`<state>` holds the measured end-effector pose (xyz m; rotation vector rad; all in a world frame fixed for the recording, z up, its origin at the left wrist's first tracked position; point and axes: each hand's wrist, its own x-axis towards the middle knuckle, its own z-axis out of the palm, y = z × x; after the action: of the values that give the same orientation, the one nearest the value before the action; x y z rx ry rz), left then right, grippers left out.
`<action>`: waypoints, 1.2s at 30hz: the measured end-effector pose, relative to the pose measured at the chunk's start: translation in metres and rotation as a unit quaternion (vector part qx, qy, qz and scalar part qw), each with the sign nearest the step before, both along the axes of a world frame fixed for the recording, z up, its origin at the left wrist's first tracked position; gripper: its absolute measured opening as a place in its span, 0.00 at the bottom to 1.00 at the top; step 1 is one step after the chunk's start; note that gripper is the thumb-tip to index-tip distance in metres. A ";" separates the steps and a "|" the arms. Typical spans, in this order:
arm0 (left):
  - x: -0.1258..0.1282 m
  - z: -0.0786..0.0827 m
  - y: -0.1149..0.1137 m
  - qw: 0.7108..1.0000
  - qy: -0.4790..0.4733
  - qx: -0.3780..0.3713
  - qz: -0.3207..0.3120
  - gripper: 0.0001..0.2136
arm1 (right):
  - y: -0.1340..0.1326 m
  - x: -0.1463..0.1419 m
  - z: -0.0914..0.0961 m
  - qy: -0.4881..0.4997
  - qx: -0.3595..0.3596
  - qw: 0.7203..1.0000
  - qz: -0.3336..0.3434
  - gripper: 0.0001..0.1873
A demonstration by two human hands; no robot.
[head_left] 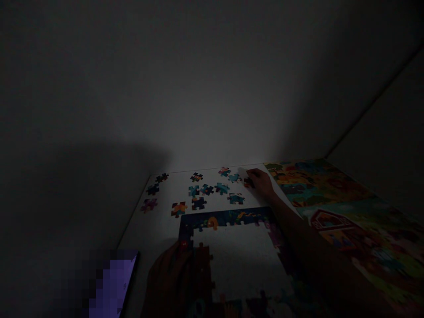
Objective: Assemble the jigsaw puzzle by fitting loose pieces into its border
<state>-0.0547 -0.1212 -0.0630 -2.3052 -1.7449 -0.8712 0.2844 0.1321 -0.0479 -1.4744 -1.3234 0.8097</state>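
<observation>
A partly assembled jigsaw puzzle [228,217] lies on the white table, its joined border enclosing a bare middle. My left hand [168,274] rests over the left border, fingers stretched out and holding nothing. At the far right of the loose pieces, my right hand [261,182] has its fingers pinched at a dark puzzle piece [248,182], partly covered by the hand. Close to it are a light blue piece [235,178] and a teal piece [236,198]. Several more pieces are scattered leftward, among them an orange piece [179,209] and a purple piece [149,205].
Colourful picture sheets, one with farm animals and a red barn [331,219], cover the right side of the table. A device with a purple-lit screen [114,282] stands at the lower left. A pale wall [212,97] rises behind the table. Lighting is very dim.
</observation>
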 end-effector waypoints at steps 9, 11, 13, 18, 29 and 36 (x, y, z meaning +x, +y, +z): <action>-0.002 -0.003 -0.001 1.000 0.000 -0.009 0.002 0.16 | 0.003 0.001 -0.004 -0.058 -0.007 0.998 0.015 0.13; -0.002 -0.004 -0.002 1.000 0.001 -0.007 0.001 0.16 | 0.005 0.001 -0.006 -0.067 -0.024 0.997 0.023 0.13; -0.001 -0.004 -0.002 1.000 0.000 -0.003 0.004 0.16 | 0.008 0.001 -0.009 -0.084 -0.027 0.996 0.028 0.13; 0.003 -0.001 -0.004 1.000 -0.008 -0.002 0.013 0.16 | 0.012 0.005 -0.015 -0.098 -0.018 0.994 0.047 0.10; 0.004 0.008 -0.004 1.000 0.020 -0.006 0.010 0.15 | 0.003 0.005 -0.002 0.017 -0.063 0.993 0.094 0.11; -0.002 0.004 -0.004 0.999 0.035 -0.017 -0.007 0.17 | 0.004 0.017 0.007 0.001 -0.092 0.985 0.148 0.12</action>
<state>-0.0565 -0.1256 -0.0588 -2.3415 -1.7305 -0.7589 0.3016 0.1365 -0.0412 -1.4352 -1.5209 1.1511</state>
